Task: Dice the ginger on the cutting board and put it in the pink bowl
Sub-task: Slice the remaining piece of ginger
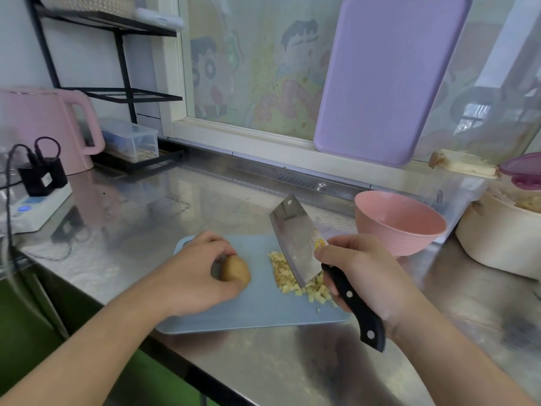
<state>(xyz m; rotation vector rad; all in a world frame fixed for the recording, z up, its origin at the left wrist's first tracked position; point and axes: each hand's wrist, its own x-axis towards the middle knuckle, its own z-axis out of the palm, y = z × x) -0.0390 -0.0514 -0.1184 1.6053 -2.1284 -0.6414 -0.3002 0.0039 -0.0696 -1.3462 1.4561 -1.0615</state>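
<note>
Lay in two lots on the blue cutting board (254, 312): one whole brown ginger piece (236, 269) toward the left, and one heap of pale diced ginger (304, 284) toward the right, cubes too many and too small to count. Held the whole piece from the left side, left hand (190, 276) curled round it with fingertips on top. Gripped the cleaver (298, 241) by its black handle in the right hand (360, 271), fingers wrapped tight, blade tilted with its lower edge down among the dice.

Judged to be gathering the dice, or pausing between cuts. Best done by laying the blade flatter and sweeping the cubes into one tight pile before scooping, edge turned away from the left fingers. For further cuts, would have done well to tuck the left fingertips back and steady the rounded piece against rolling.

Stood just beyond the board's right far corner, one pink bowl (401, 227), nothing seen inside it. Counted further out on the steel table (175, 206): one pink kettle (44, 127), one purple board (386, 80) leaning at the window, one cream pot (497, 241) at the right edge.
</note>
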